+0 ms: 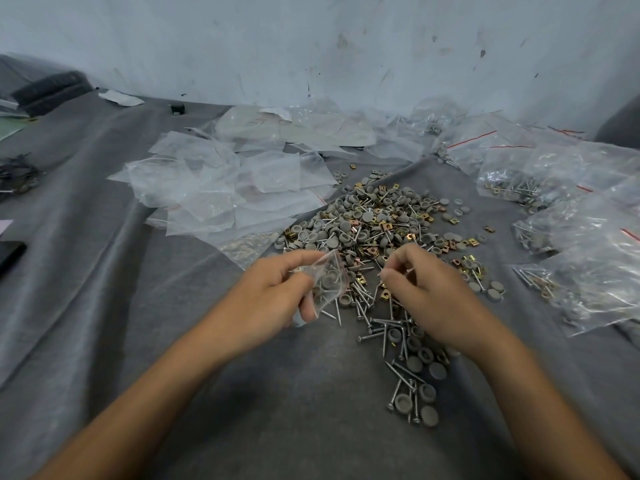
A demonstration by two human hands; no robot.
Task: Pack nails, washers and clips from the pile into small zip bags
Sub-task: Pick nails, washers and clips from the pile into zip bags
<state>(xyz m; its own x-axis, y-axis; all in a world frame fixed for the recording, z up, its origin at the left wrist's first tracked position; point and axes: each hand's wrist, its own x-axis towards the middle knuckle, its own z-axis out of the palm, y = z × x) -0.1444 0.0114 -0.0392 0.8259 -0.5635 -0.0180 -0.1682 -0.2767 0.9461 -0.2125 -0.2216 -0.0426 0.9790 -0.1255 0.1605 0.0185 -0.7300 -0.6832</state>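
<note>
Your left fingers (294,263) pinch 1 part-filled zip bag (329,277), right fingers (403,259) curled, hold unclear; filled bags (571,237) right of pile (381,223), plenty unpacked.

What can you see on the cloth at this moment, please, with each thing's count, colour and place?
pile of nails, washers and clips: one, grey, silver and brass, middle of cloth
small zip bag: one, clear with red strip, grey washers inside, at pile's near left edge
empty bags: many, clear, left of pile
filled bags: many, clear, right of pile
cloth: one, grey, under everything
wall: one, pale, behind
left hand: one, grips small zip bag
right hand: one, fingers curled, above pile
</note>
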